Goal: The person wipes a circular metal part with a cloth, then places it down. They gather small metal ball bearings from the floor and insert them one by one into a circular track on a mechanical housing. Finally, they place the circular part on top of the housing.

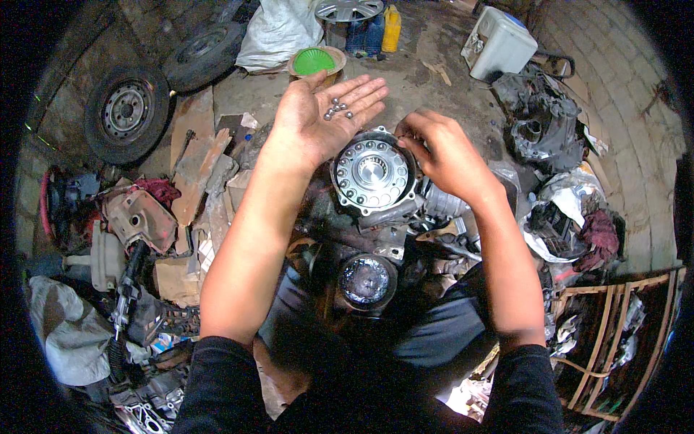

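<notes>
**One view, from my own head, looking down**

I see everything through a single wide fisheye camera on my head, the left of a side-by-side pair, aimed steeply down past my chest to my lap and the floor beyond. It sits close: my forearms rise from the lower edge, my left hand [318, 119] lies open just above centre, my right hand [441, 148] beside it, with the round metal hub [372, 173] between and just below them. Straight lines bow toward the dark rim. Beyond my hands the view reaches a tyre [126, 112] far left and a brick wall [614, 87] at right. No second view overlaps this one.
</notes>
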`<state>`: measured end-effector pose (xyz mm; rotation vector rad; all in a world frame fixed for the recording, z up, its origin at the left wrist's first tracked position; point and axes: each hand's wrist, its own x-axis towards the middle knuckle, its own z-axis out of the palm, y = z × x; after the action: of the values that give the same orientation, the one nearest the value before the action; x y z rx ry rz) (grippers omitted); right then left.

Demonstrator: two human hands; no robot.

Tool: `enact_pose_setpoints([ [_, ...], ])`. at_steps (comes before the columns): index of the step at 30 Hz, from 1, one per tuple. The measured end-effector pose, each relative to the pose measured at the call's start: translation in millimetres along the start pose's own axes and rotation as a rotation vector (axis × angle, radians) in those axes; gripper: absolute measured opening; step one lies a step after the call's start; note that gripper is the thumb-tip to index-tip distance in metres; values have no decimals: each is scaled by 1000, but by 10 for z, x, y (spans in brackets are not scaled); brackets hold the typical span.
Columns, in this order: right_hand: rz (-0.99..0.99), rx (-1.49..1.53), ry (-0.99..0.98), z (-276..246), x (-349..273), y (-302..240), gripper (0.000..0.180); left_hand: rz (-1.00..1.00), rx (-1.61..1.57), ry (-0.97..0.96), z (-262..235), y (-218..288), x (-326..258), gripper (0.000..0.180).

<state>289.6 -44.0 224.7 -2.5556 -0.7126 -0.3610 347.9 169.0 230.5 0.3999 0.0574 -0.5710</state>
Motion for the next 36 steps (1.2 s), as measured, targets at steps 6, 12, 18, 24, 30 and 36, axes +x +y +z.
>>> enact_pose_setpoints([
  [6, -3, -66, -71, 89, -17, -6, 20, -5, -23, -23, -16, 18, -19, 59],
  [12, -23, -109, -105, 111, -13, -19, 20, -5, -24, -40, -16, 23, -26, 59],
  [18, -29, -54, 59, -7, 10, -27, 17, -17, -25, -39, 7, -10, -38, 60],
  [24, -151, 42, 261, -83, 61, -155, 19, -120, 13, -27, 47, -145, -49, 60],
  [30, -168, -37, 188, -111, 19, -293, 22, -223, 90, -83, 22, -231, -17, 61],
  [36, -91, -53, 170, -76, 25, -337, 20, -305, 43, -271, -156, -266, 78, 64],
])
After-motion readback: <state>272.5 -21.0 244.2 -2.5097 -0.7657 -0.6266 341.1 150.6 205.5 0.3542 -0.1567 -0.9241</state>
